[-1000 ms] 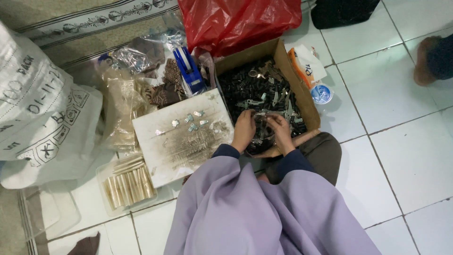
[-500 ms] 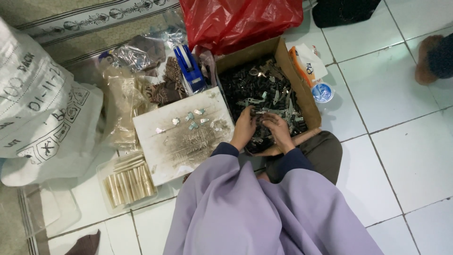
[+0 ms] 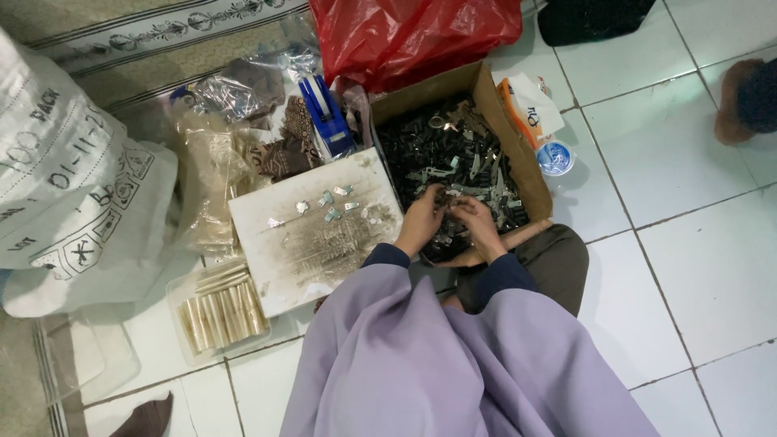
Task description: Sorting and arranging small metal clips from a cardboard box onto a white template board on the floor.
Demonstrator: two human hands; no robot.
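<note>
Small metal parts (image 3: 453,154): dark and silver pieces fill a cardboard box (image 3: 506,133) on the tiled floor (image 3: 688,243), just ahead of our knees.
Left hand (image 3: 421,222): ours, over the near end of the box, fingers curled; it meets the other hand over a small piece too tiny to identify.
Right hand (image 3: 476,222): ours, fingers bent inward, fingertips touching the left hand's above the parts.
White board (image 3: 316,235): lies left of the box; a few silver clips (image 3: 328,206) sit near its far edge.
Left of board: clear tray of tan rolls (image 3: 218,311) at its near corner, white sack (image 3: 65,186) further left.
Behind box: red plastic bag (image 3: 413,32).
</note>
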